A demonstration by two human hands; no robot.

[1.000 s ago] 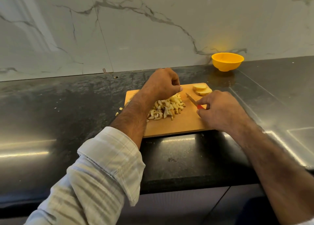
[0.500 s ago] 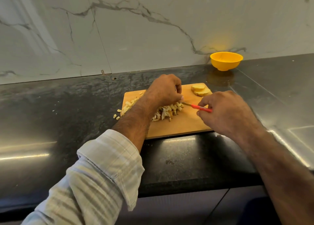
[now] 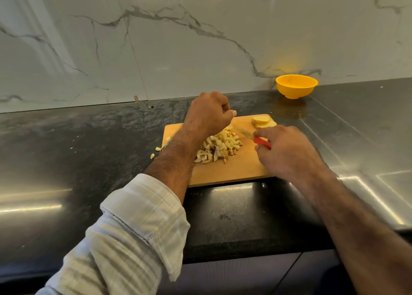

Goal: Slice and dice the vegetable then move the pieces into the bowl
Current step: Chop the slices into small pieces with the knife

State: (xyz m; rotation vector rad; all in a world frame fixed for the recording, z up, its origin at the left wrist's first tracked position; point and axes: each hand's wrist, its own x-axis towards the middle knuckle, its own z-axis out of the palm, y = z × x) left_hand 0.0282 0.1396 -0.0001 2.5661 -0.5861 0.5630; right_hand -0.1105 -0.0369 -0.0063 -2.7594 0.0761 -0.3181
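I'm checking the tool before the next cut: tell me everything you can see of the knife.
The knife is small, with a red handle and a thin, pale blade that looks blurred. The right hand holds its handle. The blade points up-left over the wooden cutting board, its tip near the pile of diced pieces.

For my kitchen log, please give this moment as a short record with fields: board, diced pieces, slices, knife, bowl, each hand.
board: wooden cutting board on black counter
diced pieces: heap at board centre
slices: uncut, far right corner
knife: red handle, in right hand
bowl: yellow, by wall, apart from board
left hand: curled above heap
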